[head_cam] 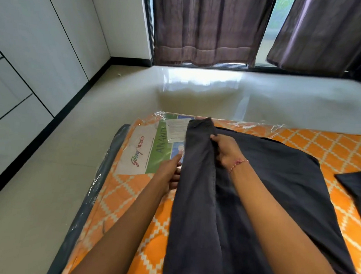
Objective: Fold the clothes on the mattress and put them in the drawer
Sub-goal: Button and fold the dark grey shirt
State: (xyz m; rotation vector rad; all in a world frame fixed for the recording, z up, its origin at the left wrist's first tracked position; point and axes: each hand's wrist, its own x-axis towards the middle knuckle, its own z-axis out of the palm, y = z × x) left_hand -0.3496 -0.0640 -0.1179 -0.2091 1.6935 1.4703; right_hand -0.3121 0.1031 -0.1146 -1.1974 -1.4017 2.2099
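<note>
A dark grey garment (277, 178) lies spread on the orange patterned mattress (131, 197), which is wrapped in clear plastic. Its left side is folded over into a long strip (196, 179) that runs from near me to the far edge. My left hand (172, 171) lies at the strip's left edge, forefinger stretched out along the cloth, the other fingers under the fold. My right hand (224, 149), with a pink thread bracelet on the wrist, grips the strip's right edge near the top. A second dark garment (357, 190) lies at the right edge of the mattress.
White wardrobe fronts with drawers (15, 100) line the left wall. Glossy pale floor (218, 93) lies beyond the mattress, up to a window with brown curtains (205, 30). A brand label sheet (146, 149) lies under the plastic at the mattress's far left corner.
</note>
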